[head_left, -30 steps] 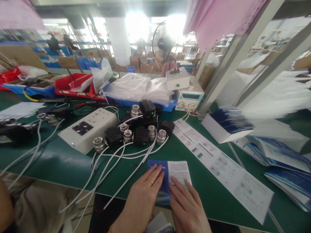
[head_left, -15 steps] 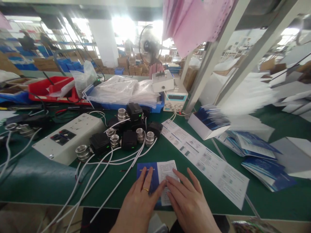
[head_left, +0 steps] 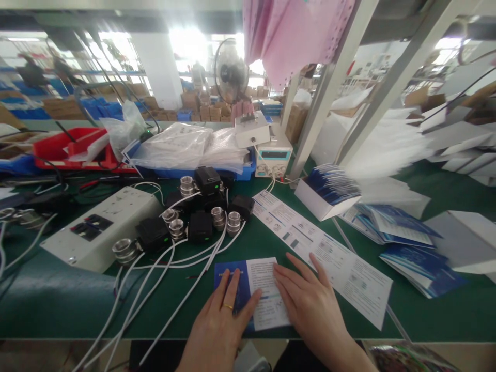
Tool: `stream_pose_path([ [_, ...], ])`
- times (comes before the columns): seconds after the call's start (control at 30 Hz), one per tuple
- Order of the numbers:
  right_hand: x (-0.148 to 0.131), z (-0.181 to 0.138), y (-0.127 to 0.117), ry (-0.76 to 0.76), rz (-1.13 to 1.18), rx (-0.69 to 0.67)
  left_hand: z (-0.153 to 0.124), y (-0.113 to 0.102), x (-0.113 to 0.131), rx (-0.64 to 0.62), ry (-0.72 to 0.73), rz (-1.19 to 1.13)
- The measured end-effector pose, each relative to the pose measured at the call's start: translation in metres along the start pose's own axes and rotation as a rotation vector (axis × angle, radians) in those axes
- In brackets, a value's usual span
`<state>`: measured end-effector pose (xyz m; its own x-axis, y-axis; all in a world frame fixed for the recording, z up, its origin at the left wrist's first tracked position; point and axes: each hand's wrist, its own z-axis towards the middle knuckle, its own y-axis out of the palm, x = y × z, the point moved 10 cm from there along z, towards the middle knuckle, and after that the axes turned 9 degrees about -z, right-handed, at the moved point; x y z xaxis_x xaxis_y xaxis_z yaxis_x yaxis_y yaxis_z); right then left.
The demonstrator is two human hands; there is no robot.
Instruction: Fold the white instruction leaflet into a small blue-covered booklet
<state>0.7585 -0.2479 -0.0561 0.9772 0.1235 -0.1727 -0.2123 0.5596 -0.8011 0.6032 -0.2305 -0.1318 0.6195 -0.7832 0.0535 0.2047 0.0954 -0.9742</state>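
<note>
A folded leaflet (head_left: 260, 281), blue on its left panel and white with print on its right, lies at the near edge of the green table (head_left: 58, 299). My left hand (head_left: 220, 323) lies flat on the blue panel, fingers stretched out, a ring on one finger. My right hand (head_left: 310, 305) rests flat along the leaflet's right edge, fingers spread and pointing left. Neither hand grips anything.
A long unfolded instruction sheet (head_left: 329, 256) lies right of the leaflet. Behind it are black valve units with metal fittings (head_left: 201, 212), white cables (head_left: 155, 289), a white power box (head_left: 96, 225), a box of blue leaflets (head_left: 327, 191) and loose leaflet stacks (head_left: 411, 248).
The view has swung right and the leaflet sits further onto the table. My right hand slid from the leaflet's white panel to its right edge; my left hand stays flat on the blue panel.
</note>
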Motion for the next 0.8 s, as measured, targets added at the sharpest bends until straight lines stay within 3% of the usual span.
stream_pose_path([
  [0.17,0.009,0.013,0.014,-0.015,-0.026,-0.023,0.004,-0.006,0.000,-0.019,0.021,0.044],
  [0.4,-0.027,-0.028,-0.019,-0.282,-0.059,-0.071,0.000,0.008,0.001,-0.057,0.031,0.020],
  [0.53,-0.037,-0.023,-0.028,-0.243,-0.012,-0.037,0.004,0.004,0.006,-0.089,0.073,0.012],
  [0.63,-0.048,-0.007,-0.012,-0.217,-0.032,-0.051,0.006,0.005,0.006,-0.082,0.081,-0.009],
  [0.8,-0.056,-0.001,0.024,-0.237,-0.065,-0.189,0.003,0.017,0.007,-0.077,0.106,-0.035],
])
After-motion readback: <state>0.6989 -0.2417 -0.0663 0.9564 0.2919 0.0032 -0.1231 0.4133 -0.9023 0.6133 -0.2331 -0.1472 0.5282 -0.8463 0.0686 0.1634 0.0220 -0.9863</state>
